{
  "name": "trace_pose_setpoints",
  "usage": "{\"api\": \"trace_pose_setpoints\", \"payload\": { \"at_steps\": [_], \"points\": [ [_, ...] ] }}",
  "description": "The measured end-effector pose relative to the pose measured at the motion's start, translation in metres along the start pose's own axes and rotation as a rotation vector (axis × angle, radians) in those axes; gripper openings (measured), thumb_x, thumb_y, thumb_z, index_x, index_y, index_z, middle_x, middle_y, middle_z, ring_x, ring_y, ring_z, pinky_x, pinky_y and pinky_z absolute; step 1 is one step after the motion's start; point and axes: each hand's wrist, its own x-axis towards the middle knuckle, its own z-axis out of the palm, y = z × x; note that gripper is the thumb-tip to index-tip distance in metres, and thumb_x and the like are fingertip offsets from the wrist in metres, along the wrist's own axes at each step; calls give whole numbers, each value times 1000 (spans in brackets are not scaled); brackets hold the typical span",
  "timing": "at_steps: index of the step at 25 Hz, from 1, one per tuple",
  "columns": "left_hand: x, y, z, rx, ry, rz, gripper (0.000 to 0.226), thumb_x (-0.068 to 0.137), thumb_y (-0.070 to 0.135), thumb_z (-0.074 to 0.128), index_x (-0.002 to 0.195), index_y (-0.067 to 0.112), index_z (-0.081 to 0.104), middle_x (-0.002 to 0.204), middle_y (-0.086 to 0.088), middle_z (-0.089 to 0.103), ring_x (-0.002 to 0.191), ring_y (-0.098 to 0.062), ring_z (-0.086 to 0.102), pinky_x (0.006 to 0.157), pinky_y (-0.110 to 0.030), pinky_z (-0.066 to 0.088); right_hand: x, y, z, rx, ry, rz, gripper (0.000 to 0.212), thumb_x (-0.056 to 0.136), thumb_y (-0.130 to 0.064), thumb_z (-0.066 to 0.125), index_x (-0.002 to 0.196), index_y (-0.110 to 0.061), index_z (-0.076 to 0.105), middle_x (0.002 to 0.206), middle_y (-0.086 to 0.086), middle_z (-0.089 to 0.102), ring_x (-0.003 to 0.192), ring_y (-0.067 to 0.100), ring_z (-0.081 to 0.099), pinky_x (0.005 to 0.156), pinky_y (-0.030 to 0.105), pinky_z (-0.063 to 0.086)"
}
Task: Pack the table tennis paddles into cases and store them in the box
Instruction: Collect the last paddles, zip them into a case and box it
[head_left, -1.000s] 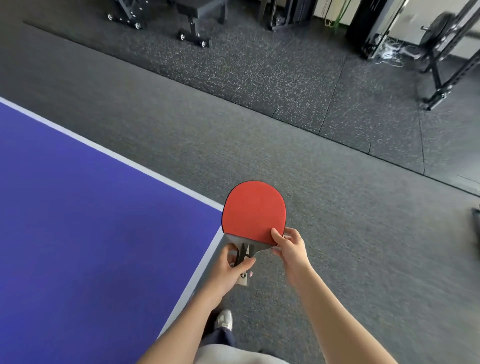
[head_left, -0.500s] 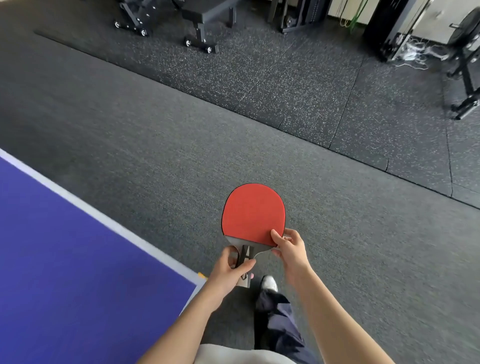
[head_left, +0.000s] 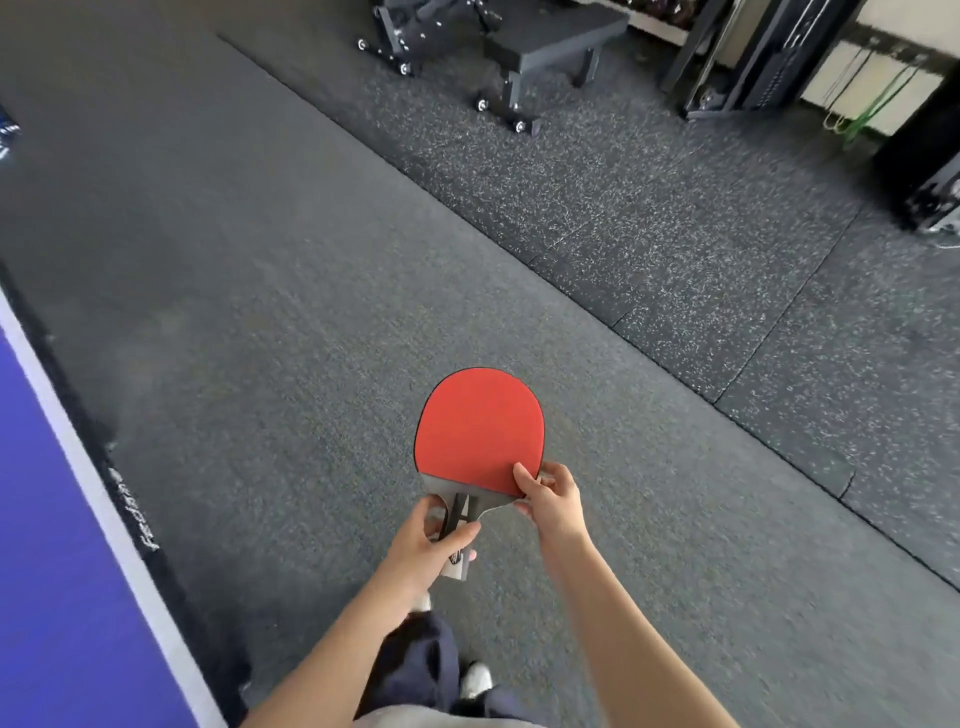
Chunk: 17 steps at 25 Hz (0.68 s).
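Red paddle (head_left: 480, 431) over floor (head_left: 311, 312): left hand (head_left: 426, 551) grips handle, right hand (head_left: 553, 501) pinches blade edge at 5 o'clock. Risk: pinch slips, paddle drops; thumb may smudge rubber.

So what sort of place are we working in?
Most likely a gym or sports room: speckled rubber floor mats, a black wheeled weight bench, and the blue table tennis table at the left edge.

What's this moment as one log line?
left hand: grips paddle handle | right hand: pinches blade edge | blue table: at left | case, box: not in view
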Motion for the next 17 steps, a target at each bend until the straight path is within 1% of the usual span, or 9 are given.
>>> {"api": "trace_pose_setpoints", "payload": {
  "at_steps": [3,4,6,7,9,13,16,17],
  "points": [
    [41,24,-15,-63,89,0,32,86,12,69,112,8,51,97,-9,66,69,-7,71,57,-14,50,49,-27,37,-64,-89,5,22,88,-16,66,106,-13,53,89,6,51,82,17,56,70,28,50],
    [57,33,-23,-80,114,7,33,86,11,69,113,7,50,96,-9,66,67,-6,71,56,-14,51,67,-37,52,-80,-118,4,22,88,-16,66,106,-14,53,91,7,52,83,18,57,72,29,50],
    [94,55,-43,-131,158,13,35,86,11,69,114,8,49,94,-9,68,71,-15,72,59,-21,55,105,-58,85,-118,-158,-11,27,88,-17,66,110,-11,53,95,9,56,85,18,59,72,30,51],
    [113,69,-55,-155,175,15,35,86,12,70,114,9,49,93,-9,68,73,-19,72,60,-24,56,126,-70,104,-144,-174,-18,31,88,-17,66,114,-9,53,97,10,57,85,18,60,69,28,51],
    [143,97,-77,-168,200,30,33,86,11,70,112,9,50,94,-10,68,73,-23,71,60,-23,55,156,-93,136,-174,-197,-16,35,88,-17,66,119,-7,52,98,11,56,82,18,60,64,25,50],
    [199,155,-125,-174,278,92,29,87,14,69,108,8,49,96,-10,66,79,-25,68,59,-18,51,212,-145,214,-193,-265,-23,33,88,-16,66,117,-6,53,91,6,56,74,14,58,61,23,47],
    [232,188,-157,-197,334,118,32,88,23,69,108,8,49,94,-7,67,82,-23,71,65,-19,51,247,-180,267,-226,-344,-28,31,88,-17,66,115,-9,53,94,7,56,78,17,58,62,23,49],
    [241,198,-165,-211,354,130,32,88,24,69,107,9,49,92,-5,67,82,-22,71,64,-17,50,258,-189,283,-236,-368,-33,30,88,-17,66,113,-10,52,96,7,57,79,17,59,63,23,49]
  ]
}}
